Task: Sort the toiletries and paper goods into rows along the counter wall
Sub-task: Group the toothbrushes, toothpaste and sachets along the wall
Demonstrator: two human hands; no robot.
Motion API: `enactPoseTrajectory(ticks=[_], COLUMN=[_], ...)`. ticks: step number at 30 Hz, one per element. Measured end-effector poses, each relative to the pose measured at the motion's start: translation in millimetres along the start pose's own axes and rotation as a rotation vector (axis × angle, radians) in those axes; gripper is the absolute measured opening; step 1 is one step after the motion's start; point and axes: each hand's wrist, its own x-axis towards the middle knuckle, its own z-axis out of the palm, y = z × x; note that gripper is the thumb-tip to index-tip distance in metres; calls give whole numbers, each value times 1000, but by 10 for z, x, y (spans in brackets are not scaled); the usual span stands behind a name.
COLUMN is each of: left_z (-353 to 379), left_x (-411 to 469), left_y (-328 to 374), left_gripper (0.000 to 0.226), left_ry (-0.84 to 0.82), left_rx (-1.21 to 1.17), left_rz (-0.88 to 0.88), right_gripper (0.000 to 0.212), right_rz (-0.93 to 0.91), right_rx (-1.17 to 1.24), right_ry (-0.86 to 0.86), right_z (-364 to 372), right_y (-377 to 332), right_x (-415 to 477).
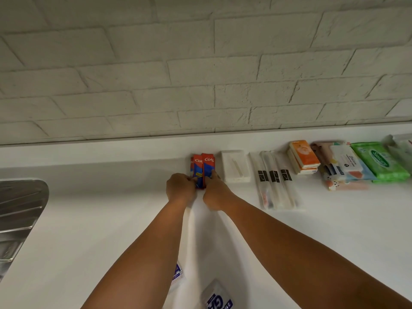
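The white brick wall fills the upper half of your view, above the white desk. A steel sink sits at the left edge. At centre right, goods line the wall: bagged toothbrushes, a green wipes pack, a white box and orange tissue packs. At frame centre, your left hand and right hand both grip the Colgate toothpaste boxes (side by side, touching), just left of the white box.
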Motion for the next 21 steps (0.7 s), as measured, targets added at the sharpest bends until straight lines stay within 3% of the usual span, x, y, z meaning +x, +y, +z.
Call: enactPoseTrajectory(ticks=[21], left_z=[-51], left_x=[19], left_y=[-20], left_gripper=[25], left_ry=[23], left_rx=[-25], left_rz=[5], right_gripper=[72], right_rz=[-14], right_rx=[-30], right_ry=[-3], right_z=[15], right_y=[12], right_x=[-7])
